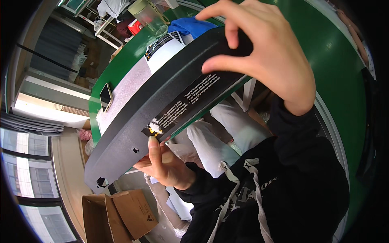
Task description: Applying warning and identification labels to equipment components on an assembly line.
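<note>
A long, curved black plastic cover (133, 109) slants across the view from lower left to upper right. A round hole and a hexagonal hole pierce its lower left end. Its face carries a black warning label (176, 108) with white print, a yellow mark and a ragged white patch. My left hand (164, 164) grips the lower edge, thumb on the front beside the label and fingers mostly hidden behind. Around the upper right end, my right hand (267, 48) has thumb and fingers spread apart; whether it touches the cover I cannot tell.
Behind the cover, a green table (106, 81) bears a phone (106, 97), a clear bottle (148, 18), a blue cloth (190, 26) and printed sheets (164, 48). A cardboard box (121, 214) stands open at lower left. A person (117, 12) is in the background.
</note>
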Available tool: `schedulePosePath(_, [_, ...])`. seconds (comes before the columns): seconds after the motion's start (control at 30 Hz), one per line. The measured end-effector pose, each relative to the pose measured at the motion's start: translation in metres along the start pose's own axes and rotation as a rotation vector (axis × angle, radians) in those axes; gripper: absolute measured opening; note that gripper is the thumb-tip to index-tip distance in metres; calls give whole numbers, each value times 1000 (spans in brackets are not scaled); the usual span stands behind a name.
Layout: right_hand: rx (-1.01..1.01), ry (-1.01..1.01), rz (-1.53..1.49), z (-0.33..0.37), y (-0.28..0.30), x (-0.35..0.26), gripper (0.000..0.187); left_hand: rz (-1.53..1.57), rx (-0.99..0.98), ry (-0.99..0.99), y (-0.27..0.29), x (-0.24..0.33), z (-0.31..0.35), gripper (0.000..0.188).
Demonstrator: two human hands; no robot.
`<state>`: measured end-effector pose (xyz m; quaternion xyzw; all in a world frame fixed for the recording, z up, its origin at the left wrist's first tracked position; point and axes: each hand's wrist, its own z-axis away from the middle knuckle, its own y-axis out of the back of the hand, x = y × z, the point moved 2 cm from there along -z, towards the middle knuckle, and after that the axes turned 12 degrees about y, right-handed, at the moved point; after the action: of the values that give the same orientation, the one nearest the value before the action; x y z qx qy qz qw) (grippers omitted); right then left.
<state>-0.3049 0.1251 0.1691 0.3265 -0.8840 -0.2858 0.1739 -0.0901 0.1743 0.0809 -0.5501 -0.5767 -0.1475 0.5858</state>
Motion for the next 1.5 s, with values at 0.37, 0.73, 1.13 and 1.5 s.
schedulePosePath(0.37, [332,219,0,40,-83,-97,32,147,-125,57,8,-1,8,34])
schedulePosePath(0.73, [294,-150,82,83,-19,-20,31,164,75,48,-1,-1,10,31])
schedulePosePath(1.13, [50,-290,-683,109,70,37,38,199,-442,-147,-51,37,20,63])
schedulePosePath(1.5, [363,-823,-1108,195,80,-3,61,708,-1502,587,-190,-12,-28,54])
